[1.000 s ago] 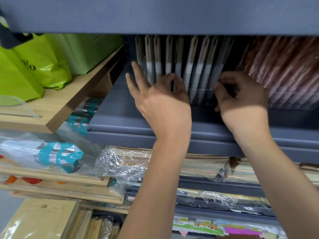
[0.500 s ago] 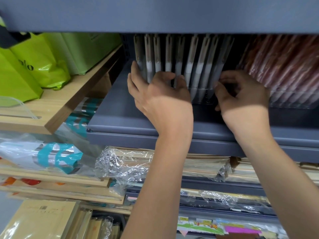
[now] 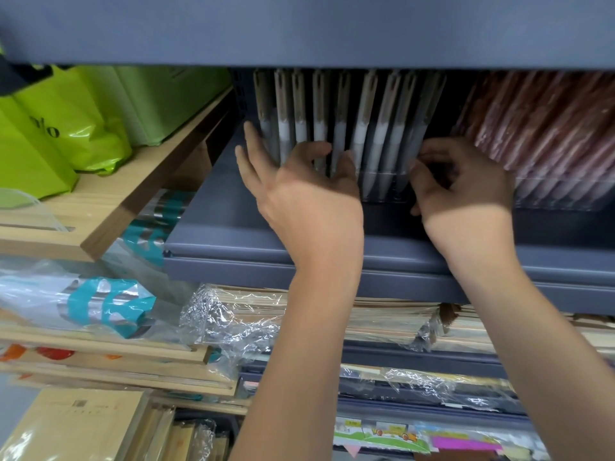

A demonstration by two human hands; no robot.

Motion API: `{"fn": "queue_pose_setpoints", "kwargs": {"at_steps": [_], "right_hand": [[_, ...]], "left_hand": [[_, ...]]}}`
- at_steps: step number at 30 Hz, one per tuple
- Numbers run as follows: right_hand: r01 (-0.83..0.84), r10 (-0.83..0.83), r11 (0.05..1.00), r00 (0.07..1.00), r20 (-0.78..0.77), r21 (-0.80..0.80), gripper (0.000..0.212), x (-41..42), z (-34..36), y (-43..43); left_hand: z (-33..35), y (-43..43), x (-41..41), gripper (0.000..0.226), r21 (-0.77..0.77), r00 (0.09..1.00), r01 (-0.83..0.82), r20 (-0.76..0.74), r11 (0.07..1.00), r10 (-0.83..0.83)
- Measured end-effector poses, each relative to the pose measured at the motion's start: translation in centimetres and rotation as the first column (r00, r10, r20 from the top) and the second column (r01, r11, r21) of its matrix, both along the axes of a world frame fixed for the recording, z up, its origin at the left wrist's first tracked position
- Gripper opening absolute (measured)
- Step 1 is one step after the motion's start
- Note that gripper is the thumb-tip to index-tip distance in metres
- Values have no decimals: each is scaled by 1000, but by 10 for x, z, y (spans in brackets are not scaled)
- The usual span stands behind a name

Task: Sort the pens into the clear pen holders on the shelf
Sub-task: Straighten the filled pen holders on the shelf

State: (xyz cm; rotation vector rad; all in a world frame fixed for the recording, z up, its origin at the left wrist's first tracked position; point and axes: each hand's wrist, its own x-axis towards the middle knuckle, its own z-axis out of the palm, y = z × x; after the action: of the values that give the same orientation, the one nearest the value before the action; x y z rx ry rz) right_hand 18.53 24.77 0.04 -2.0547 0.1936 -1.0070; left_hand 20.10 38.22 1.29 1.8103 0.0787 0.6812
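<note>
A clear pen holder (image 3: pixel 382 191) stands far back on the grey shelf (image 3: pixel 233 234), filled with several upright beige-and-white pens (image 3: pixel 359 128). My left hand (image 3: pixel 309 207) is at its left part: the outer fingers lie straight along its left end, the others and the thumb curl onto its front. My right hand (image 3: pixel 466 194) is at the holder's right end with its fingers curled round the edge. To the right, a second clear holder (image 3: pixel 565 201) carries several dark red pens (image 3: pixel 549 134). The pen tops are hidden behind the upper shelf.
A grey upper shelf (image 3: pixel 299 28) hangs low over the pens. Green bags (image 3: pixel 66 128) sit on a wooden shelf (image 3: pixel 133 194) to the left. Below lie plastic-wrapped stacks (image 3: pixel 233 321) and teal-banded rolls (image 3: pixel 106 307).
My left hand moved forward and its spread fingers closed onto the left part of the beige pen holder. My right hand stayed at the holder's right end.
</note>
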Motion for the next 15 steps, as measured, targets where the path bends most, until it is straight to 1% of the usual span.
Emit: {"fn": "queue_pose_setpoints", "kwargs": {"at_steps": [1, 2, 4, 5, 6, 10, 15], "right_hand": [[0, 0, 1000, 1000, 0, 3, 19, 0, 0, 0], [2, -2, 1000, 1000, 1, -2, 19, 0, 0, -1], [8, -8, 1000, 1000, 5, -27, 19, -1, 0, -1], [10, -10, 999, 1000, 6, -39, 19, -1, 0, -1], [12, -12, 999, 1000, 6, -48, 19, -1, 0, -1], [7, -7, 999, 1000, 5, -44, 20, 0, 0, -2], [7, -6, 999, 1000, 17, -35, 20, 1, -2, -2]], "left_hand": [[-2, 4, -4, 18, 20, 1000, 16, 26, 1000, -17], [-4, 7, -8, 22, 75, 998, -4, 64, 997, -1], [-5, 6, -18, 19, 155, 981, -118, 172, 981, 91], [-4, 3, -22, 16, 163, 972, -148, 206, 976, 113], [-1, -2, -23, 15, 167, 973, -134, 211, 977, 97], [4, -8, -15, 12, 221, 995, -10, 97, 975, -12], [5, -9, -4, 15, 247, 999, 2, 45, 969, -13]]}}
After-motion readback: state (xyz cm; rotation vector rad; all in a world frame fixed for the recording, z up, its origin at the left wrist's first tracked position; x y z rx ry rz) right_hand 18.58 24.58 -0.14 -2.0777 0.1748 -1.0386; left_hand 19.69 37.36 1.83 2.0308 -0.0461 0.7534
